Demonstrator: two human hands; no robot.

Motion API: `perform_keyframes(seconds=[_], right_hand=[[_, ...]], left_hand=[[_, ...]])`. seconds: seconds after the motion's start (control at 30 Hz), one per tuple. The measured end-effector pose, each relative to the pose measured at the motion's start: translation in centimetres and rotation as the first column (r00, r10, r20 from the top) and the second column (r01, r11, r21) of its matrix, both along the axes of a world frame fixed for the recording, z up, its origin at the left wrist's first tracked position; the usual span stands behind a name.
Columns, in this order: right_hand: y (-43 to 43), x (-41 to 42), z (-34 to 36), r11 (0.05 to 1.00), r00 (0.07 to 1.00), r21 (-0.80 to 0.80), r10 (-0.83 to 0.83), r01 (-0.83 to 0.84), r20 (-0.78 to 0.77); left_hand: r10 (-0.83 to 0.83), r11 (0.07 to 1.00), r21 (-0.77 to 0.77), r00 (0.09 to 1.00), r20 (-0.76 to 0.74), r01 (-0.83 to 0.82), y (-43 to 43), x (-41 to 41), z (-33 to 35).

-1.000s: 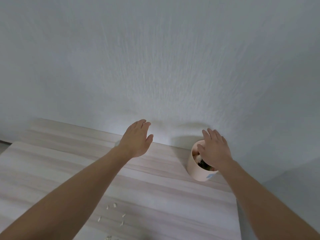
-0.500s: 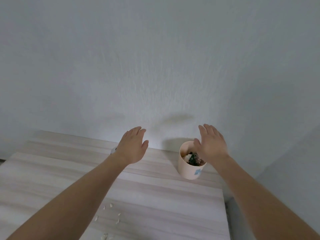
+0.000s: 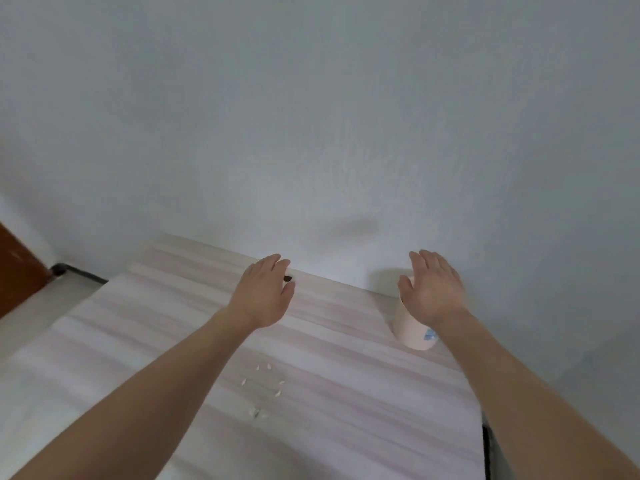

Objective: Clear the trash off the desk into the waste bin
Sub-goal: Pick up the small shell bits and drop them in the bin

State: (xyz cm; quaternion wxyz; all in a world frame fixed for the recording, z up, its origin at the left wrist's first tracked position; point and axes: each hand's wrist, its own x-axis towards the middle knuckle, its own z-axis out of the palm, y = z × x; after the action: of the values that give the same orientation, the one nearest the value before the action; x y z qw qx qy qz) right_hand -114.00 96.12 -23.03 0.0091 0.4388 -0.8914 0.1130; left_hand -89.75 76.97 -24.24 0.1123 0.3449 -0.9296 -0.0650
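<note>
A small cream waste bin (image 3: 410, 329) with a blue mark stands at the back right of the light wooden desk (image 3: 329, 393). My right hand (image 3: 431, 289) hovers flat over its mouth, fingers apart, holding nothing, and hides what is inside. My left hand (image 3: 265, 294) is stretched out palm down above the back middle of the desk, also empty. A small dark scrap (image 3: 287, 278) lies just past its fingertips. Several small pale scraps (image 3: 265, 386) lie scattered on the desk between my forearms.
A plain white wall rises directly behind the desk. A brown wooden panel (image 3: 17, 271) and a dark cable or bar (image 3: 79, 273) show at the far left. The desk's right edge drops off near my right forearm.
The view has swung to the right, so the desk's left corner and the brown panel now show. My right hand has come over the bin's mouth, hiding its contents. Both hands stay open.
</note>
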Motion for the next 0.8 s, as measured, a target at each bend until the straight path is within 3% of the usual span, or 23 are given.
perform_keyframes(seconds=[0.2,0.4,0.63,0.8], right_hand=[[-0.3,5.9,0.7,0.999,0.999,-0.011,0.032,-0.032,-0.001],[-2.0,15.3,0.2,1.000,0.999,-0.014,-0.012,0.012,-0.031],[-5.2,26.3,-2.6,0.998,0.998,0.012,-0.064,0.064,0.020],[-6.1,30.5,-5.8,0.994,0.996,0.072,-0.079,0.076,0.042]], left_hand=[[0.025,1.000,0.015,0.999,-0.046,-0.024,-1.7,5.0,-0.7],[-0.054,0.998,0.025,0.995,-0.082,0.057,-4.8,11.8,-1.6],[-0.118,0.988,0.094,0.991,-0.057,0.123,-8.3,21.8,-4.9],[-0.180,0.975,0.127,0.983,-0.027,0.182,-9.2,24.3,-7.8]])
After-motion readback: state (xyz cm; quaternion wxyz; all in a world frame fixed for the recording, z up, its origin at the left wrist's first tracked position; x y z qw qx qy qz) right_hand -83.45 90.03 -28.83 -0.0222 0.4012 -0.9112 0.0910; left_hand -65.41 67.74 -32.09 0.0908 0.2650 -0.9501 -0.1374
